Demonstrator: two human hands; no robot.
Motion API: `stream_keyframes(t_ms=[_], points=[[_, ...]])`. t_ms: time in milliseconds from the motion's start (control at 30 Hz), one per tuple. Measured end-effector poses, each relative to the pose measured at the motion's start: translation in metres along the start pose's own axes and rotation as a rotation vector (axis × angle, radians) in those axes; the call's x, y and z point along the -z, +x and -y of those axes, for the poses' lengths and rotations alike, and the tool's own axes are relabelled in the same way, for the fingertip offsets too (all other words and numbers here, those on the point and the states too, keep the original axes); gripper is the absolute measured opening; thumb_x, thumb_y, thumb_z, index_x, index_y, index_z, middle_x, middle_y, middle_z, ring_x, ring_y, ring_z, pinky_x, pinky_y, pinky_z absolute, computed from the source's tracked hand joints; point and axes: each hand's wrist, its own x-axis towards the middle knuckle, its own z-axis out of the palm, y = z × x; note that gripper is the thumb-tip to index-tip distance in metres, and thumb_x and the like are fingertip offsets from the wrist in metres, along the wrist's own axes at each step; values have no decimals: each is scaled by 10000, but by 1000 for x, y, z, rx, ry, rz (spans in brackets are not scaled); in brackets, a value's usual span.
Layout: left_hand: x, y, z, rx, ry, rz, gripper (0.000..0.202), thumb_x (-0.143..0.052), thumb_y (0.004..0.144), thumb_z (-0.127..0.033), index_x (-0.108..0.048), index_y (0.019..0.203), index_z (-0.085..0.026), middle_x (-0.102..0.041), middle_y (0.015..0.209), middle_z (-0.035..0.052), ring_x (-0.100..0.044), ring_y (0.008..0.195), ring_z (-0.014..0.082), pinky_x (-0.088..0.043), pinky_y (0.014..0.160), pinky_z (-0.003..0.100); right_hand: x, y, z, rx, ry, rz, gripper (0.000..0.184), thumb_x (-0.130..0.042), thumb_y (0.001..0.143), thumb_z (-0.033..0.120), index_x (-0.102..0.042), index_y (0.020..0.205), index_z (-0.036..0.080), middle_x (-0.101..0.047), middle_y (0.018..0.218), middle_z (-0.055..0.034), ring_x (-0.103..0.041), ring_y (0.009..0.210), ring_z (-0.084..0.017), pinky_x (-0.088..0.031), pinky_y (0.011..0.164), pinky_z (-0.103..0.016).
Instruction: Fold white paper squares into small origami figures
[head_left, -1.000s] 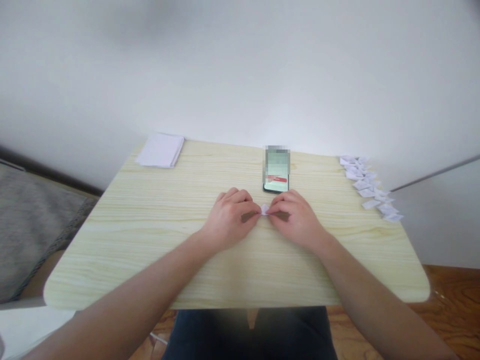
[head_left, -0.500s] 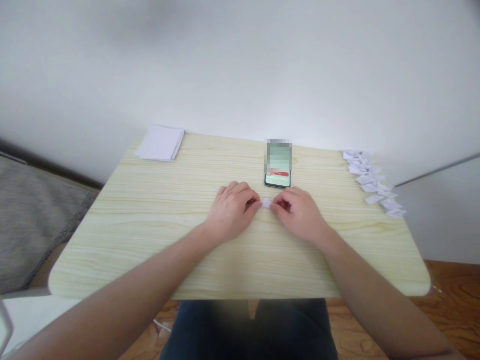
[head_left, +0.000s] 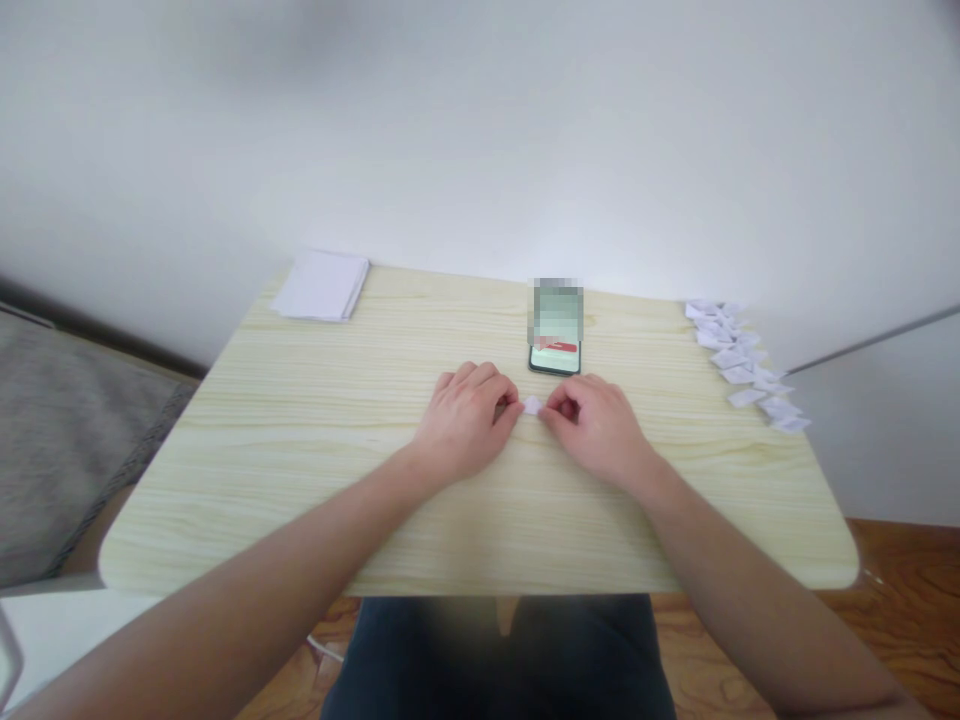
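Between my two hands is a small piece of folded white paper point(head_left: 532, 405), just in front of the phone. My left hand point(head_left: 469, 415) pinches its left end with thumb and forefinger, the other fingers curled. From the opposite side, my right hand point(head_left: 595, 422) grips the right end in a similar pinch. Only the pale, peaked middle of the paper shows; fingertips hide both ends. Both wrists lie low over the wooden table point(head_left: 300, 450).
A phone point(head_left: 555, 358) with a lit, partly blurred screen lies behind my hands. At the back left is a stack of white paper point(head_left: 322, 285). Several folded paper boats point(head_left: 739, 372) form a row along the right side. A white wall point(head_left: 480, 150) borders the back edge.
Almost nothing differs. Both hands keep their pinch on the folded paper, and the whole view has shifted very slightly.
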Motion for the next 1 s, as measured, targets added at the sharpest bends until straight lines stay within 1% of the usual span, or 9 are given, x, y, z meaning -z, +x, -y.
stream_keyframes(t_ms=[100, 167, 267, 433, 600, 700, 767, 900, 1000], points=[[2, 0, 0, 1, -3, 7, 75, -617, 956, -298, -630, 923, -232, -660, 959, 37, -555, 978, 252, -384, 818, 414, 1, 0, 1, -21, 33, 8, 72, -743, 879, 277, -698, 835, 241, -681, 754, -8, -583, 757, -198, -406, 709, -341], [3, 0, 0, -2, -15, 10, 52, -616, 955, -290, -640, 974, -249, -662, 951, 30, -553, 969, 250, -383, 813, 409, 2, 0, 0, -27, 63, 20, 29, -740, 874, 245, -718, 891, 252, -684, 757, -2, -587, 755, -194, -412, 705, -334], [4, -1, 1, -12, -38, 7, 127, -584, 967, -264, -674, 1052, -294, -668, 950, 21, -557, 973, 246, -384, 827, 406, 4, 0, -2, -9, 96, 47, 87, -707, 880, 189, -742, 905, 264, -697, 790, -2, -593, 776, -191, -429, 723, -333], [3, -1, 2, -17, -63, 2, 162, -567, 970, -250, -724, 958, -286, -677, 946, 31, -567, 953, 238, -389, 814, 405, 5, 0, -7, 26, 121, 61, 142, -698, 870, 156, -778, 886, 272, -719, 831, -16, -611, 834, -205, -456, 775, -353], [6, -1, 0, -4, -73, -6, 119, -617, 945, -288, -737, 946, -282, -682, 958, 28, -577, 983, 241, -405, 834, 407, 5, 1, -6, 2, 145, 34, 138, -717, 861, 169, -758, 955, 262, -700, 843, -9, -619, 819, -197, -463, 748, -338], [8, -2, 0, -19, -65, -19, 108, -662, 930, -341, -747, 960, -282, -689, 986, 32, -578, 1004, 245, -414, 840, 406, 3, 0, -5, 31, 132, 15, 67, -704, 896, 214, -754, 912, 255, -702, 860, -16, -631, 837, -196, -469, 769, -343], [8, -2, 1, -36, -52, -27, 118, -659, 939, -344, -757, 968, -286, -695, 987, 32, -576, 1002, 245, -415, 828, 402, 2, -1, -3, 42, 114, -3, 28, -733, 887, 259, -747, 909, 249, -704, 875, -22, -638, 850, -203, -471, 780, -353], [6, -3, 3, -62, -60, -36, 136, -633, 962, -305, -767, 979, -289, -704, 981, 29, -572, 988, 235, -426, 835, 401, -2, -4, -2, 75, 82, -35, 155, -761, 872, 262, -747, 1026, 269, -709, 948, -26, -655, 917, -215, -469, 838, -377], [6, -3, 1, -67, -88, -27, 129, -634, 955, -277, -755, 1000, -279, -704, 1014, 29, -577, 1011, 232, -439, 863, 403, -5, -5, -2, 101, 69, -33, 121, -724, 916, 282, -763, 1030, 286, -700, 986, -31, -655, 964, -216, -471, 877, -384]])
